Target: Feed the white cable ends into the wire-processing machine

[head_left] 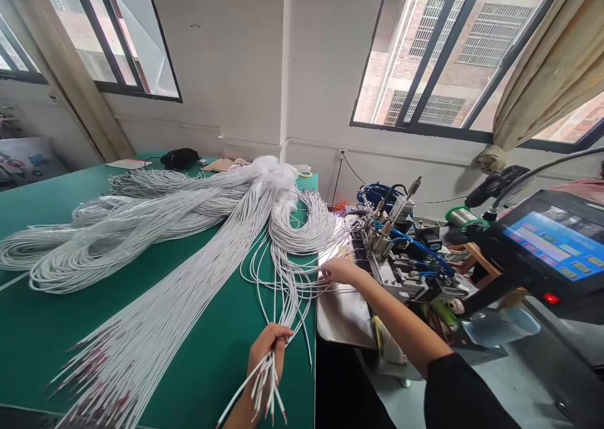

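My left hand is closed round a bunch of white cables near the front edge of the table; their stripped, reddish ends stick out below the fist. Further up on the right, my right hand is closed with its fingertips at a few white cables above a pale metal plate. What exactly its fingers pinch is partly hidden. These cables run back to a looped coil. Beside my left hand, a long fanned bundle of white cables lies across the green table.
Thicker coiled cable bundles and clear plastic wrap cover the table's left and back. A machine with blue air hoses stands to the right of the green table. A lit touch screen and a solder wire spool are further right.
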{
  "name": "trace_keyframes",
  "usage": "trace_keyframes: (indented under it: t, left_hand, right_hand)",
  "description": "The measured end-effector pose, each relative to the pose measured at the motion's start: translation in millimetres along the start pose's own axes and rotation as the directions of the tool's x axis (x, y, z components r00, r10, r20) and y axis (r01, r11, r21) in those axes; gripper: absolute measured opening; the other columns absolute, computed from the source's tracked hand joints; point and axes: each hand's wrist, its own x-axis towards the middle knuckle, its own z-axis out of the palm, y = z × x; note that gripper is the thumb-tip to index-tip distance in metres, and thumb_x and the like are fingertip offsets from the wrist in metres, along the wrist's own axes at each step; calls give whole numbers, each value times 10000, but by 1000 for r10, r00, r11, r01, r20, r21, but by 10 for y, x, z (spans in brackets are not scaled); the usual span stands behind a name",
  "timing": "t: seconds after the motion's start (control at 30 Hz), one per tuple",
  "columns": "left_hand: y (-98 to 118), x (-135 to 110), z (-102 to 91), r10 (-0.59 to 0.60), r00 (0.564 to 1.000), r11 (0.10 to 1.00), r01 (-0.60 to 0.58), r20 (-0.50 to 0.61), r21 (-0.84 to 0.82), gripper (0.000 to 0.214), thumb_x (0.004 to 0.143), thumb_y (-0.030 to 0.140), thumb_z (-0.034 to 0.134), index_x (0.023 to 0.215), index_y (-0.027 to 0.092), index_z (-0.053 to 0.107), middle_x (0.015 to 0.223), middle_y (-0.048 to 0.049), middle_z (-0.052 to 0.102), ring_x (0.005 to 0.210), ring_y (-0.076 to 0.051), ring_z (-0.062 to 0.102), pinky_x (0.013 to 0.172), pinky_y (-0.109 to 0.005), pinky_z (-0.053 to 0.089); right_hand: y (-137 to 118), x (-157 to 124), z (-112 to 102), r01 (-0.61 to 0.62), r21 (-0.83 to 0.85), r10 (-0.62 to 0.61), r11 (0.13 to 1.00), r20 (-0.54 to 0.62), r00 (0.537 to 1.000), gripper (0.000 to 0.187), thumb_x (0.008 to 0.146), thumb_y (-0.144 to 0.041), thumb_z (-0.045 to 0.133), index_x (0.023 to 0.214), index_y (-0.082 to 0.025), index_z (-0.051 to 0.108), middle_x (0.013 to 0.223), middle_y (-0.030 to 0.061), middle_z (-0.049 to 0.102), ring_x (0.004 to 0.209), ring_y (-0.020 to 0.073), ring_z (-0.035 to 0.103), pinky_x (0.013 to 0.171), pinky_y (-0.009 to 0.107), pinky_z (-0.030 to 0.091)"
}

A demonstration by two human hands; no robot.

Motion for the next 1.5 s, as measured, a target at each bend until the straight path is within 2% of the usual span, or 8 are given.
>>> trace_keyframes:
  t: [0.37, 0.53, 0.7, 0.9, 1.17, 1.27, 1.43, 1.5]
  left_hand:
    - [17, -53, 154, 199, 978, 966, -207, 65, 157, 283, 885, 405, 459, 790, 233, 662, 829, -63, 660, 858, -208, 610, 856, -353, 478]
    - [80, -85, 422, 252, 944, 913, -305, 215, 271, 346, 928, 338, 406, 716, 246, 663, 659, -1, 655, 679, -160, 602, 936, -386, 424]
    - [234, -68, 738, 215, 843, 785, -449, 492, 427, 285, 915, 279, 443, 744, 217, 663, 649, -15, 657, 618, -154, 552, 670, -319, 414]
    - [206, -202, 1044, 251, 789, 735, -533, 561, 420, 167, 872, 260, 511, 824, 205, 661, 705, -28, 659, 689, -172, 573, 674, -322, 370]
    - [252, -380, 1158, 129, 725, 723, -536, 677, 436, 144, 877, 225, 523, 934, 228, 656, 719, -10, 648, 714, -154, 575, 715, -321, 358]
    - [377, -335, 1145, 36, 653, 718, -543, 756, 435, 359, 793, 144, 597, 1141, 232, 589, 907, -42, 655, 880, -189, 584, 810, -341, 388]
    - [741, 13, 953, 96, 348, 877, -472, 932, 86, 933, 551, 486, 822, 1363, 278, 412, 1393, -117, 418, 1281, -319, 375, 1003, -413, 376]
    - [780, 223, 933, 116, 416, 923, -380, 902, 57, 676, 698, 471, 734, 1302, 293, 489, 1355, -89, 473, 1251, -273, 427, 1011, -396, 384]
  right_hand:
    - [-218, -232, -308, 98, -141, -121, 985, -166, 979, 241, 866, -116, 470, 1074, -154, 586, 1054, 132, 651, 936, 229, 630, 740, 286, 439]
    - [-361, -472, -387, 73, -150, -103, 986, -205, 973, 254, 854, -45, 438, 976, -164, 627, 983, 126, 681, 880, 234, 656, 701, 285, 449]
    - [-524, -855, -148, 66, -136, -92, 989, -193, 977, 218, 846, -74, 472, 866, -160, 672, 819, 126, 713, 796, 257, 675, 645, 290, 439]
    - [-492, -1405, 275, 91, -77, -105, 993, -205, 973, 185, 900, -245, 472, 919, -191, 648, 761, 103, 717, 708, 243, 677, 581, 267, 387]
    - [-249, -1854, 875, -29, 157, 77, 987, -313, 947, 294, 953, -292, 367, 903, -245, 652, 710, 46, 713, 646, 198, 662, 514, 250, 291]
    - [-243, -1912, 992, -13, 403, 199, 915, -424, 883, 343, 953, -351, 367, 881, -239, 683, 773, 51, 722, 687, 183, 658, 560, 235, 354]
    - [-112, -1947, 1088, 80, 750, 496, 657, -509, 703, 342, 904, -438, 461, 930, -200, 705, 861, 59, 719, 644, 164, 614, 607, 248, 443]
    - [-71, -1924, 1104, 101, 819, 598, 565, -491, 634, 328, 877, -444, 513, 912, -185, 711, 849, 61, 715, 630, 163, 597, 600, 257, 455]
